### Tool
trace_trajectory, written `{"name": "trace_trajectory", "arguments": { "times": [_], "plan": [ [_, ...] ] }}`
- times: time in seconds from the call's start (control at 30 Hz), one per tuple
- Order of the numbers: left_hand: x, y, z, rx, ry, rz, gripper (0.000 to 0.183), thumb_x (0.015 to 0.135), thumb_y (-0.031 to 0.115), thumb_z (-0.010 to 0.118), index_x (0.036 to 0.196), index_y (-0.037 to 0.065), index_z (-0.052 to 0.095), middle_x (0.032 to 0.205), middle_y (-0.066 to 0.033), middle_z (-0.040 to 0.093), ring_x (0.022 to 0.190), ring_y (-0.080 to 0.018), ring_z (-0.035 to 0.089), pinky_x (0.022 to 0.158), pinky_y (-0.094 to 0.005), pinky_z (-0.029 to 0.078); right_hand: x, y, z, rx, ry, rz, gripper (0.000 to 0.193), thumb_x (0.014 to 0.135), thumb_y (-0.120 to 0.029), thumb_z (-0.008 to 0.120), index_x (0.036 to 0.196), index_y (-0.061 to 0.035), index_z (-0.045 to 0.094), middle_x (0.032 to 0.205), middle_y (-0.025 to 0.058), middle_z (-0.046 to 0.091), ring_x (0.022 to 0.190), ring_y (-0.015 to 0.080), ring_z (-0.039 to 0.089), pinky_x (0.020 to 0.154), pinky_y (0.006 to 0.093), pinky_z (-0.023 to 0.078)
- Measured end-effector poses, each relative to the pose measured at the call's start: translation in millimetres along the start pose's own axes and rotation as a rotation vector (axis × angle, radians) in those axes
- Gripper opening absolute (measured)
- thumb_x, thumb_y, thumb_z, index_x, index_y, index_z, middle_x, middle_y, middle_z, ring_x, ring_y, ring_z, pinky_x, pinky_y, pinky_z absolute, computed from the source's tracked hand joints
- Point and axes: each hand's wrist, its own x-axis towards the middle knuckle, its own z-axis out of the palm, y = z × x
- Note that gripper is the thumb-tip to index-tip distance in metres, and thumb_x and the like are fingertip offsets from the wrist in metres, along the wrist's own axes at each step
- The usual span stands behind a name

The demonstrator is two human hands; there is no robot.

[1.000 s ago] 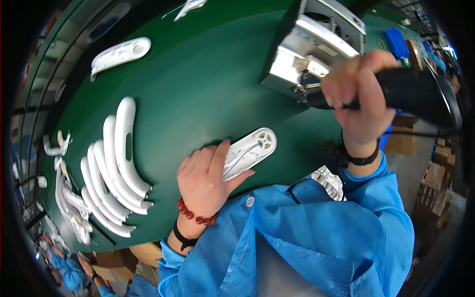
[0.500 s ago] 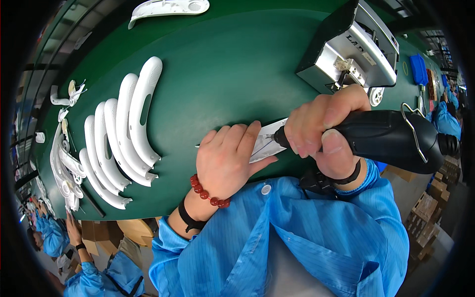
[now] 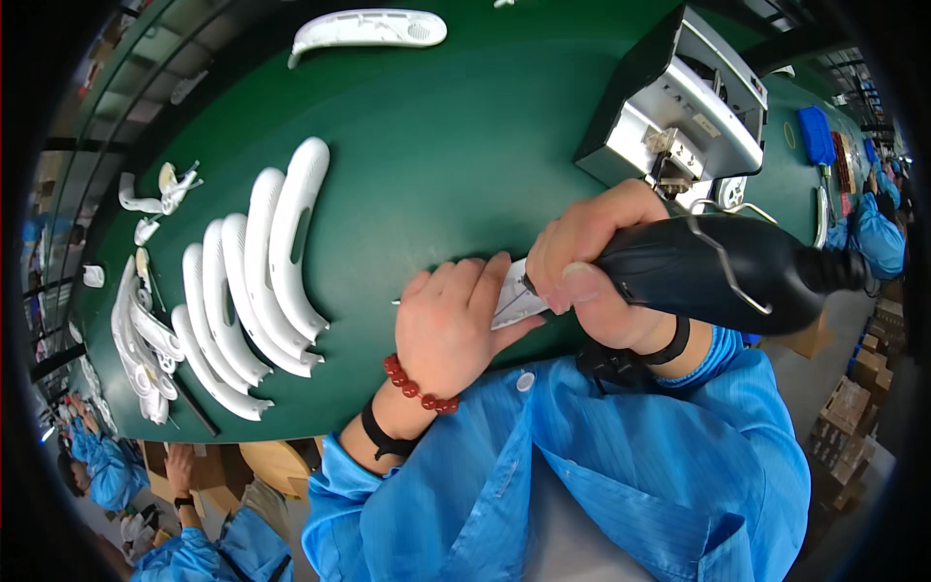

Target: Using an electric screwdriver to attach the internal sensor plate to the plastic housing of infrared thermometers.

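Note:
My right hand (image 3: 593,267) is wrapped round a black electric screwdriver (image 3: 722,267) with a wire hanging loop. Its nose points left at a white plastic shell (image 3: 514,299) on the table; my fingers hide the tip, so contact cannot be told. Over the shell's left part lies my left hand (image 3: 448,312), fingers together on top and thumb along the near edge, gripping it. Most of the shell is covered by that hand. Left of it, several curved white plastic shells (image 3: 294,233) lie side by side in a row.
A metal screw feeder (image 3: 684,116) stands at the far right of the green table (image 3: 436,145). Another white shell (image 3: 369,31) lies at the far edge. White parts (image 3: 141,339) are heaped at left. A person's arm (image 3: 182,485) shows at lower left.
My right hand and the screwdriver have moved left, closer to my left hand. The left hand keeps its hold on the shell. The whole view has shifted slightly.

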Motion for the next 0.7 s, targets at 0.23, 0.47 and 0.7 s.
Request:
{"name": "trace_trajectory", "arguments": {
  "times": [0.23,0.47,0.7],
  "plan": [
    [4.0,5.6,-18.3,-0.051,-0.034,0.023,0.059,0.062,0.041,0.081,0.104,0.003,0.064,0.086,-0.0088,0.062,0.073,-0.0260,0.060,0.062,-0.0359,0.044,-4.1,15.8,-1.3,0.588,0.124,-0.164,0.028,0.083,-0.014,0.069,0.097,-0.0023,0.047,0.075,0.0107,0.059,0.067,0.0190,0.062,0.061,0.0317,0.051],
    [47.6,-8.5,-123.1,0.108,-0.331,0.171,0.054,0.064,0.040,0.078,0.102,0.005,0.064,0.086,-0.0065,0.059,0.081,-0.0237,0.060,0.073,-0.0350,0.044,-55.4,18.6,-26.8,0.281,0.363,0.095,0.075,0.076,-0.066,0.068,0.105,0.0028,0.060,0.090,0.0081,0.053,0.067,0.0129,0.054,0.055,0.0255,0.045],
    [92.5,-49.3,-143.7,0.199,-0.429,0.269,0.058,0.065,0.040,0.080,0.107,0.004,0.063,0.092,-0.0110,0.062,0.089,-0.0293,0.061,0.079,-0.0384,0.047,-48.8,-10.6,-31.4,0.245,0.501,-0.129,0.070,0.085,-0.059,0.062,0.112,0.0040,0.052,0.084,0.0087,0.053,0.058,0.0143,0.057,0.047,0.0243,0.047]
  ]
}}
